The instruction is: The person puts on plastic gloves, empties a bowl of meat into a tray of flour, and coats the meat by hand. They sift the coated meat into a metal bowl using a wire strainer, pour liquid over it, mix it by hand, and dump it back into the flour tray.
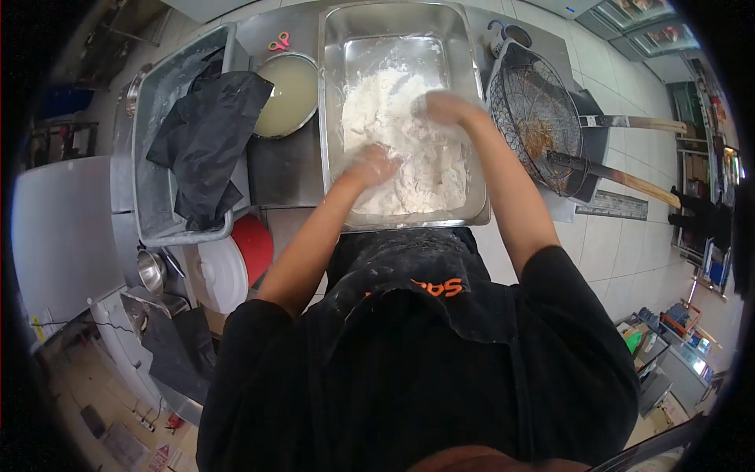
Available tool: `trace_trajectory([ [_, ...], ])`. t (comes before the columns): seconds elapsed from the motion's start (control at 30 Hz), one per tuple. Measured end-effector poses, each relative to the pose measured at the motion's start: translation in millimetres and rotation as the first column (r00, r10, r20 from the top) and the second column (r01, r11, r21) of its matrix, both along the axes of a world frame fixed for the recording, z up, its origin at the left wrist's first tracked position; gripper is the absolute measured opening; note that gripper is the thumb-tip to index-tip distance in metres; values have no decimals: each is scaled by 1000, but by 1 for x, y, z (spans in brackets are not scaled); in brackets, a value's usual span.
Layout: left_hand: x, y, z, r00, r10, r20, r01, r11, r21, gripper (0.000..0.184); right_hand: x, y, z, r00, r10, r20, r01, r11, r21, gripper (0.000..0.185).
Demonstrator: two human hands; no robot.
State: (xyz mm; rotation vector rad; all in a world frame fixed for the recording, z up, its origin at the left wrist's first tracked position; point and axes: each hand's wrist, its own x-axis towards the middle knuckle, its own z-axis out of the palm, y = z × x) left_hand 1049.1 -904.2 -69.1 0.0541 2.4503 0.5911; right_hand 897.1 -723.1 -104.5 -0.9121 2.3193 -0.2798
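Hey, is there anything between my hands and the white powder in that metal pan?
Nothing visible. Your left hand and right hand are both right at the white powder in the metal pan, though blur hides exact contact. The wire strainer and container of cloudy liquid sit outside it.

Black apron [405,263] at the front, crumpled along its near edge. Orange block lettering [442,288] on the apron, partly lost in a fold, can't read the whole word. Pale powdery smears over the apron's far part, plus a whitish line at its edge. Black top [417,385] on the near side of the apron, short-sleeved. Dark strap [517,385] runs back from the apron's right side. Left sleeve [255,315] and right sleeve [550,271] flank the apron: black, loose, plain hems. Forearms [311,236] bare past the hems; left hand [373,165] and right hand [444,108] bare, blurred.
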Motion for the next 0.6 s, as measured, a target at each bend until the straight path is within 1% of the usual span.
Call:
trace_trajectory([
  [0.03,-10,0,16,988,-52,145,62,996,-63,61,1,-2,-8,1000,-7,3,7,1000,-3,31],
  [0.07,-17,-2,-2,995,-45,88,48,999,-25,57,3,-5,-16,973,-228,-37,227,974,-9,32],
  [0.1,-27,-5,-3,995,-50,92,53,998,-25,57,6,-9,-20,897,-435,-74,435,900,-21,34],
  [0.13,-39,-8,-4,986,-149,69,156,980,-124,54,37,-12,-12,906,-317,-282,308,948,-78,32],
  [0.17,-48,-14,-23,978,-197,66,205,964,-171,54,51,-16,-27,908,-316,-277,307,949,-74,32],
  [0.2,-57,-21,-43,967,-245,65,253,943,-218,54,66,-20,-53,934,32,-355,28,986,163,34],
  [0.23,-60,-29,-109,962,-272,-34,256,935,-245,55,75,-19,-59,908,218,-358,-110,948,298,35],
  [0.27,-58,-31,-145,947,-292,-131,250,931,-268,60,84,-17,-66,852,396,-342,-244,878,411,36],
  [0.3,-44,-21,-129,951,-282,-123,244,935,-257,60,98,-7,-65,957,183,-227,-159,980,119,38],
  [0.33,-28,-3,-89,962,-272,-2,258,914,-313,63,106,1,-64,999,-6,-47,-1,987,-160,42],
  [0.37,-17,7,-66,960,-253,121,280,888,-364,68,103,6,-42,999,4,-38,-10,988,-153,42],
  [0.4,-11,4,-80,958,-265,108,283,936,-209,64,92,7,2,969,-52,241,83,989,-120,44],
  [0.43,-9,2,-77,960,-256,112,274,940,-205,64,83,11,25,861,-109,497,161,985,-62,46],
  [0.5,1,1,-67,906,-325,270,380,906,-185,58,71,36,-65,927,51,372,-63,998,19,60],
  [0.53,16,5,-39,971,-206,121,237,900,-365,55,90,44,-84,998,23,59,-28,995,93,58],
  [0.57,23,7,-37,968,-216,125,247,897,-365,55,118,42,-72,966,18,-257,1,997,74,58],
  [0.6,27,8,-40,930,-323,176,368,837,-405,55,147,40,-58,842,-28,-538,70,996,56,59],
])
